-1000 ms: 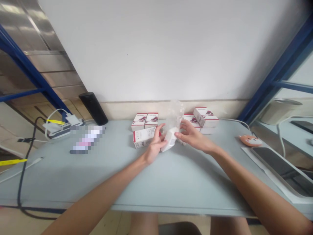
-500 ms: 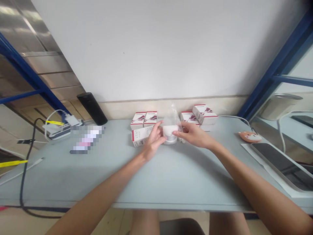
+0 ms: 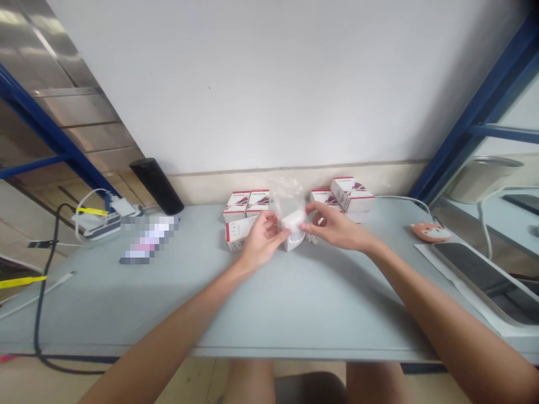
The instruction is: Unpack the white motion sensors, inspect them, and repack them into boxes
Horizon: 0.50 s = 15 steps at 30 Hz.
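Observation:
A small white plastic device (image 3: 293,231), rounded and tilted, is between my hands above the middle of the table. A clear plastic bag (image 3: 289,197) stands up from it, crumpled at the top. My left hand (image 3: 264,235) pinches the device's left side between thumb and fingers. From the right, my right hand (image 3: 334,225) closes its thumb and fingertips on the other side. Just left of my left hand lies a white and red box (image 3: 237,233) on its side. Some small white pieces (image 3: 312,239) lie under my right hand, too blurred to name.
Two small boxes (image 3: 246,203) stand behind on the left, and more boxes (image 3: 352,195) are stacked on the right. A black cylinder (image 3: 156,186), a power strip (image 3: 107,223) and cables are at left. At right are an orange animal-shaped case (image 3: 429,232) and a dark-screened tablet (image 3: 484,280).
The white device has turned and tilted between my hands. The plastic bag has shifted left and spread out above it.

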Each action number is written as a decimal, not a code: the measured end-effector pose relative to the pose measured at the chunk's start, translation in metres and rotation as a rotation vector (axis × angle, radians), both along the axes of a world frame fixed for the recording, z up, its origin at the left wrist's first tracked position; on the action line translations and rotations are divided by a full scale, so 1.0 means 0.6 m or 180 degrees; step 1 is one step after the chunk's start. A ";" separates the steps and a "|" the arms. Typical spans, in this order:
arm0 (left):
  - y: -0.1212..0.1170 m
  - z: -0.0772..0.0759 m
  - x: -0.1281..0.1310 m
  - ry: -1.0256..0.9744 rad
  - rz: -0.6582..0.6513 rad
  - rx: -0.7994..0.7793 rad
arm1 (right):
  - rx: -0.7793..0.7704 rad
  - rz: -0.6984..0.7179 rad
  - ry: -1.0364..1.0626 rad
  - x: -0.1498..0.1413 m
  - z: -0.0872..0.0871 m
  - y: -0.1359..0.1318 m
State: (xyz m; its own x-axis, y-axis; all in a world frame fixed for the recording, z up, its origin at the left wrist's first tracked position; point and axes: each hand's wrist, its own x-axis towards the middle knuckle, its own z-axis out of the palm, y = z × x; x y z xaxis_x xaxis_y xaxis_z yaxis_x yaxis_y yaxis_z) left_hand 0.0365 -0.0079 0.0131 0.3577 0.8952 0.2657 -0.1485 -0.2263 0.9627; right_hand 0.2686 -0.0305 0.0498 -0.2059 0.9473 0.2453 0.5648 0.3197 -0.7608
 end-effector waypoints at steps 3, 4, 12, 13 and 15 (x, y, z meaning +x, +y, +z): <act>0.002 0.002 -0.002 -0.0128 -0.0084 -0.0082 | -0.0093 0.0133 0.0092 -0.001 0.000 0.000; 0.003 0.002 -0.002 -0.0179 -0.0123 -0.0082 | -0.0081 0.0186 0.0118 0.000 0.001 0.001; 0.012 0.002 -0.011 -0.0162 -0.0429 -0.0147 | -0.0131 0.0497 0.0132 0.018 0.016 0.002; 0.012 0.002 -0.012 -0.0128 -0.0479 -0.0158 | -0.0120 0.0514 0.0118 0.020 0.018 0.002; 0.012 0.000 -0.012 -0.0041 -0.0543 -0.0140 | -0.0107 0.0476 0.0133 0.021 0.021 0.000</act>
State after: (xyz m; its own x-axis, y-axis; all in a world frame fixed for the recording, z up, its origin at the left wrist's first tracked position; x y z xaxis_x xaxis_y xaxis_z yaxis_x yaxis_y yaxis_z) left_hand 0.0292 -0.0009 0.0133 0.5022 0.8327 0.2331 -0.1935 -0.1545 0.9688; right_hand 0.2815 -0.0306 0.0627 -0.3355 0.9147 0.2253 0.4805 0.3719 -0.7943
